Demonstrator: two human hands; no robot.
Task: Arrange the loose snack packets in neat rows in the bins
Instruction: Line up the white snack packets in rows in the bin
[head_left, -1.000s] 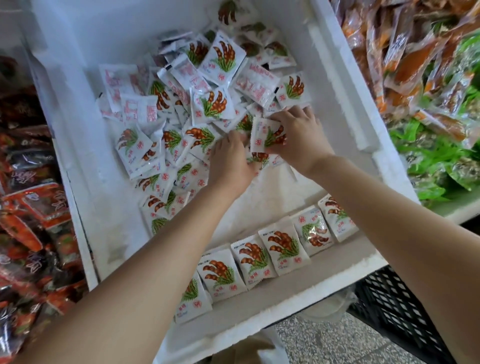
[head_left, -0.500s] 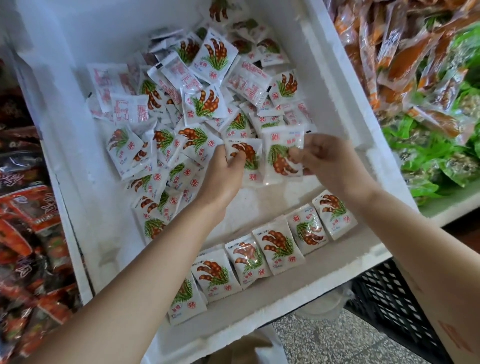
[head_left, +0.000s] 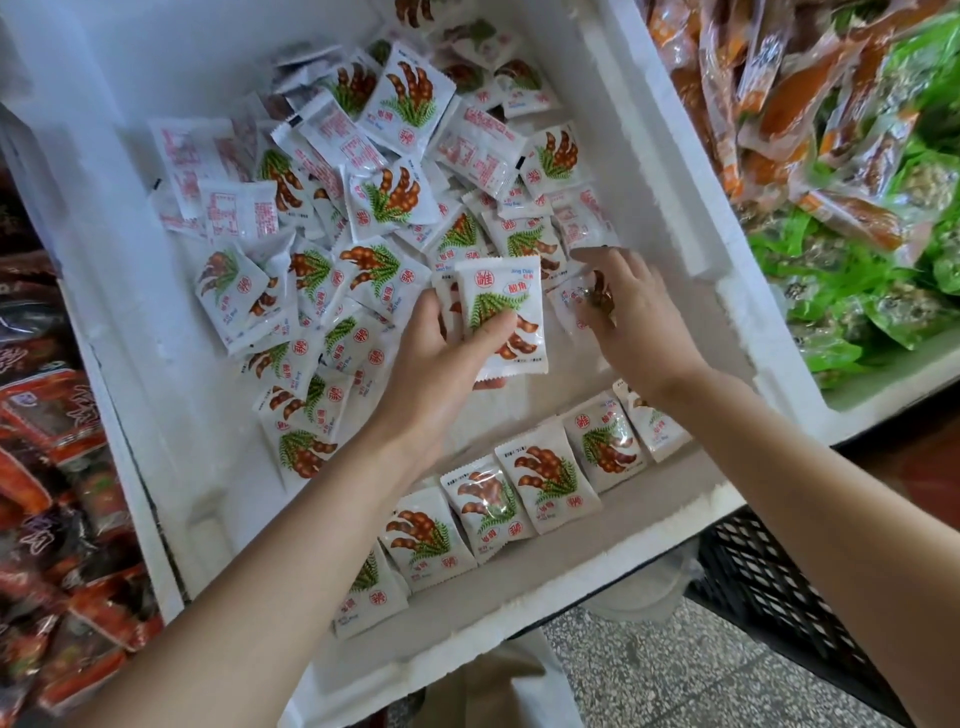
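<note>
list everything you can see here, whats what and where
foam bin: one, white, centre
loose packets: many, white with brown-and-green print, some showing red-text backs, heaped in the bin's far and left parts
row of packets: six visible, same print, along the bin's near wall
held packets: at least two, same print, in the left hand
orange packets: many, orange, upper right
green packets: many, green, right
red and dark packets: many, left edge
crate: one, black, lower right
floor: grey speckled, bottom
left hand: grips the held packets
right hand: fingers spread on a loose packet
</note>
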